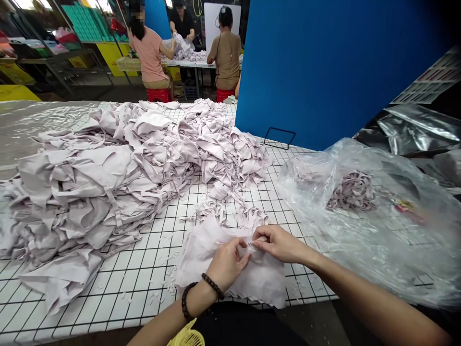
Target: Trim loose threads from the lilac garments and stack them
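Note:
A neat stack of pale lilac garments (pixel 209 259) lies in front of me at the table's near edge, with thin straps (pixel 251 217) bunched at its far side. My right hand (pixel 279 243) pinches a small bit of the top garment between thumb and fingertips, where a tiny dark mark shows. Just left of it, my left hand (pixel 227 262) rests over the same garment, fingers bent and thumb apart from the forefinger. Nothing shows between them. Two dark beaded bracelets circle my left wrist.
A large heap of lilac garments (pixel 151 154) covers the table's left and back. Clear plastic (pixel 324 240) spreads at right, a strap bundle (pixel 353 190) showing through. A blue board (pixel 306 72) stands behind. White scraps dot the grid-patterned table (pixel 137 288). Several people work beyond.

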A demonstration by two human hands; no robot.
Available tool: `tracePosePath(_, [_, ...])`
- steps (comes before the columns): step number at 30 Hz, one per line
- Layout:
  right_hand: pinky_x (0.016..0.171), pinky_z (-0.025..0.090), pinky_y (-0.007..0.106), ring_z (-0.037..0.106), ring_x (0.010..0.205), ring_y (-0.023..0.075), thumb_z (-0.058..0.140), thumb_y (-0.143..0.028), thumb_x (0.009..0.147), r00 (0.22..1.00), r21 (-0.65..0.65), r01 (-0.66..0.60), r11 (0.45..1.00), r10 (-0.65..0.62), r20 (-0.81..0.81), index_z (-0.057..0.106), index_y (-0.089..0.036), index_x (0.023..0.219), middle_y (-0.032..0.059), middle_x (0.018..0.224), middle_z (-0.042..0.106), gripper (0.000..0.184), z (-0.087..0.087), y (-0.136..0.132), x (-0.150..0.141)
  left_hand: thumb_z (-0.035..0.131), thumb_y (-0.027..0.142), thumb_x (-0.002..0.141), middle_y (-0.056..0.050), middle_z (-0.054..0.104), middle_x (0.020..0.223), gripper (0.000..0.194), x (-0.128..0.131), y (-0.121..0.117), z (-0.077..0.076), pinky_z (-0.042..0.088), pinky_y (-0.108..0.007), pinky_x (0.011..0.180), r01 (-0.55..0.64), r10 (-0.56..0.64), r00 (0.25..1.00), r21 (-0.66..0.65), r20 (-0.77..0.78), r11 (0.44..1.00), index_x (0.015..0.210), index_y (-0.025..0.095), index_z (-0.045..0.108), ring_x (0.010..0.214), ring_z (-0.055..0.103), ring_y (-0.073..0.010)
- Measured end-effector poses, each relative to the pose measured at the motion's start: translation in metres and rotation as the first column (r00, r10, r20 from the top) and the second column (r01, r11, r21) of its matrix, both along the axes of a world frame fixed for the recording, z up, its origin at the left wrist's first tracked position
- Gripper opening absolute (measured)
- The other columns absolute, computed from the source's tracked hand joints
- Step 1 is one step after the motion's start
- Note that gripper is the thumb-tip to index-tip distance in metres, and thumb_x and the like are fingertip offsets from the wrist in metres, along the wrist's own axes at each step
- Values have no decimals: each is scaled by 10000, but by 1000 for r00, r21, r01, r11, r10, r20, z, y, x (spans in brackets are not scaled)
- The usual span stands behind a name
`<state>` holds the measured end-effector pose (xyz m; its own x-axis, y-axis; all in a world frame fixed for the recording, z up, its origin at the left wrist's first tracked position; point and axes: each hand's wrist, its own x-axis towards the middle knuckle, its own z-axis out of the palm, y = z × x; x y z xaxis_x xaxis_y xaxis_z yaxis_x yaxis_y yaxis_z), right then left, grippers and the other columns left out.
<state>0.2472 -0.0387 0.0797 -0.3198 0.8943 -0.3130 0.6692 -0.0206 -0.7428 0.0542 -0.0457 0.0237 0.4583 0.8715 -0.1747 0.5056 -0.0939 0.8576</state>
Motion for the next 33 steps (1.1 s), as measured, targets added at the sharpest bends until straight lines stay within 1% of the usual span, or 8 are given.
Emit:
tracePosePath(4, [597, 397, 222, 568, 676, 129, 513, -269, 835, 999, 3, 33, 999, -33, -24, 643, -178, 776, 8, 750, 645, 170, -7, -7, -5, 600, 363, 778, 53, 491, 559, 237, 1, 1, -10, 343, -216, 543, 47, -47, 999, 1, 22, 999, 958, 209, 618, 534, 485, -110])
tracePosePath(7, [608, 414, 225, 584, 676, 133, 511, -275, 838, 998, -8, 55, 998, -55, -37, 650, -176, 799, 15, 767, 655, 175, -11, -9, -5, 626, 380, 760, 50, 503, 585, 269, 1, 2, -14, 342, -215, 546, 61, -61, 998, -3, 35, 998, 973, 217, 615, 554, 488, -112])
tracePosePath(13, [560, 410, 222, 586, 619, 129, 516, -277, 831, 996, -30, 68, 997, -70, -50, 643, -165, 782, 22, 751, 654, 177, -17, -14, -5, 606, 384, 776, 40, 527, 597, 205, 4, 4, -17, 333, -211, 542, 83, -83, 996, 9, 34, 997, 876, 205, 618, 560, 480, -111])
tracePosePath(15, [570, 410, 226, 589, 634, 135, 513, -266, 830, 997, 0, 66, 998, -66, -26, 642, -165, 768, 26, 752, 653, 175, -18, -16, -6, 600, 388, 779, 33, 540, 606, 203, 5, 4, -17, 331, -210, 540, 86, -86, 996, 13, 28, 996, 853, 200, 622, 572, 490, -115])
tracePosePath(19, [625, 411, 241, 585, 709, 154, 519, -244, 825, 998, 114, 18, 993, -24, 52, 638, -168, 744, 33, 750, 650, 163, -20, -19, -10, 589, 397, 785, 25, 557, 614, 215, 4, 4, -19, 336, -210, 542, 86, -86, 996, 7, 23, 996, 840, 196, 638, 580, 504, -117])
tracePosePath(24, [648, 406, 257, 568, 722, 160, 503, -231, 835, 993, 219, -25, 975, -1, 120, 610, -167, 751, 38, 745, 630, 150, -24, -22, -13, 596, 406, 774, 14, 585, 626, 232, 2, 5, -20, 347, -212, 543, 71, -70, 997, -31, 20, 997, 824, 185, 645, 572, 511, -115])
tracePosePath(28, [648, 406, 264, 562, 715, 161, 490, -226, 841, 990, 246, -21, 969, -14, 138, 598, -168, 755, 37, 743, 622, 149, -28, -24, -13, 600, 408, 771, 2, 612, 654, 234, 2, 5, -19, 351, -212, 541, 58, -57, 998, -35, 26, 998, 795, 181, 649, 573, 512, -114])
tracePosePath(33, [650, 413, 263, 567, 723, 162, 484, -233, 846, 992, 231, -24, 973, -6, 129, 596, -175, 752, 34, 749, 623, 157, -27, -24, -15, 617, 417, 757, 3, 613, 639, 243, 1, 4, -18, 356, -210, 535, 28, -27, 999, -35, 32, 999, 772, 177, 651, 564, 508, -110])
